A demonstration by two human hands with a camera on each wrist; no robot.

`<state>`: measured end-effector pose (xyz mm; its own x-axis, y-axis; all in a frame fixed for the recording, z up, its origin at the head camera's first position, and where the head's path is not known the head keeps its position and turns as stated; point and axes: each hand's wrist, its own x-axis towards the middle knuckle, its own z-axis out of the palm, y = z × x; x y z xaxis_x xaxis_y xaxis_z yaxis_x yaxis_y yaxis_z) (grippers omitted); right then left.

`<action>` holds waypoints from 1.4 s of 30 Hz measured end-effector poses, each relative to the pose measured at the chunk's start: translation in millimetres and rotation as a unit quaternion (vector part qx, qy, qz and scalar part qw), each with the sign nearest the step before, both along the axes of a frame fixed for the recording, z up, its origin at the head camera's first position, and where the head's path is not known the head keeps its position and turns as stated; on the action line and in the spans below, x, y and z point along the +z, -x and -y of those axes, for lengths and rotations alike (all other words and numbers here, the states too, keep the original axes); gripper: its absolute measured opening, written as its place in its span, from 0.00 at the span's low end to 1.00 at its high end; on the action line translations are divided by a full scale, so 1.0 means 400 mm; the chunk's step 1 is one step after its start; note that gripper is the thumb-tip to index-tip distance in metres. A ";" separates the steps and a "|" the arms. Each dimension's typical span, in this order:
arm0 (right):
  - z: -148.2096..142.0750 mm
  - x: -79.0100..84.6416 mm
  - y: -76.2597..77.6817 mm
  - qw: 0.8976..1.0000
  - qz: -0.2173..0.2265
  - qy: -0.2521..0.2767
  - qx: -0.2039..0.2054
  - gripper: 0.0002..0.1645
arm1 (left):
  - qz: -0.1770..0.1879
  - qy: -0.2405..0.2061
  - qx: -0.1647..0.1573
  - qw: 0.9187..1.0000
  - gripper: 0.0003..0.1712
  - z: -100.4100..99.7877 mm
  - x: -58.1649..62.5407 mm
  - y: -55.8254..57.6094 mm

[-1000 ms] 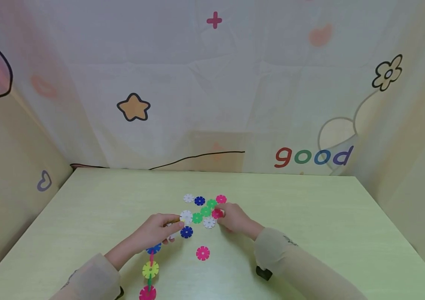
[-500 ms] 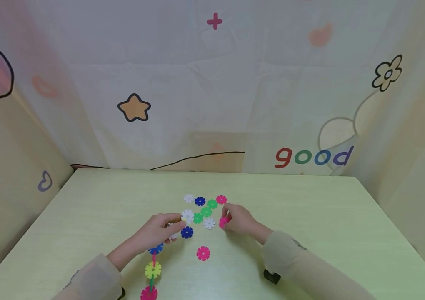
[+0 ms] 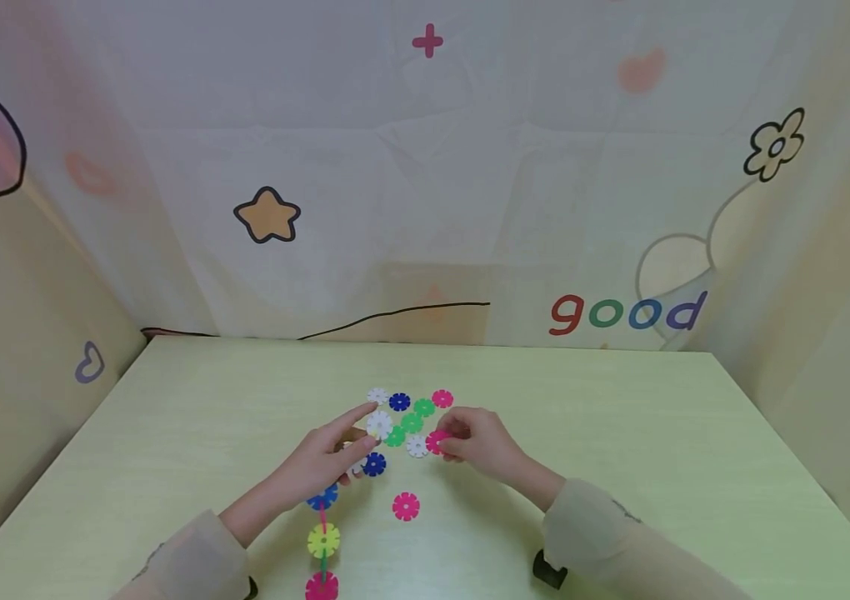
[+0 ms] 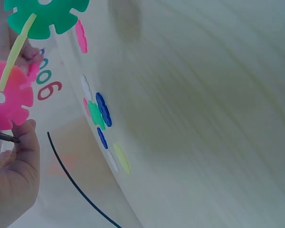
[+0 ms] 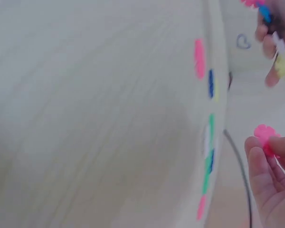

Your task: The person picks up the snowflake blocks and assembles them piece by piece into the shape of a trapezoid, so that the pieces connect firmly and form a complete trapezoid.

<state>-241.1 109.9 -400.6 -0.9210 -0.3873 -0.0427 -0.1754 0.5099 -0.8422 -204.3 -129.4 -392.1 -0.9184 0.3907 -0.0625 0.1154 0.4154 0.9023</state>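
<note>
A chain of interlocked notched plastic discs (image 3: 323, 541) hangs from my left hand (image 3: 312, 467), with pink, yellow and blue discs towards its lower end. At the upper end, by the thumb tip, is a white disc (image 3: 379, 425). My left index finger stretches out past it, while other fingers hold the chain from behind, partly hidden. In the left wrist view, a green disc (image 4: 47, 21) and a pink disc (image 4: 9, 92) of the chain show close up. My right hand (image 3: 488, 443) pinches a loose pink notched disc (image 3: 436, 442) between thumb and fingers, apart from the chain.
Loose discs lie on the table (image 3: 590, 433) between and beyond the hands: several green ones (image 3: 412, 423), dark blue ones (image 3: 399, 402), white ones (image 3: 417, 447) and a far pink one (image 3: 442, 398). Another pink disc (image 3: 406, 507) lies nearer. A printed curtain (image 3: 470, 208) stands behind.
My right hand has picked the pink disc off the group, drawn it right and nearer, then turned it leftward. The chain shifts slightly right, and my left index finger has straightened.
</note>
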 end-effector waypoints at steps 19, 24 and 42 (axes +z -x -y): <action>0.058 0.041 -0.063 0.995 -0.067 0.072 -0.010 0.07 | 0.008 -0.058 -0.004 0.998 0.32 -0.033 0.006 -0.010; 0.067 0.043 -0.069 0.994 -0.068 0.078 -0.015 0.06 | 0.009 -0.068 0.007 0.998 0.32 -0.043 0.006 -0.012; 0.089 0.045 -0.075 0.990 -0.122 0.059 -0.043 0.04 | -0.057 -0.052 0.072 0.994 0.33 -0.096 0.012 -0.032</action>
<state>-211.1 74.1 -382.5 -0.9277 -0.2963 0.2271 -0.3422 0.4316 -0.8346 -191.4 -90.8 -387.2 -0.9640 0.2540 0.0786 0.1652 0.3405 0.9256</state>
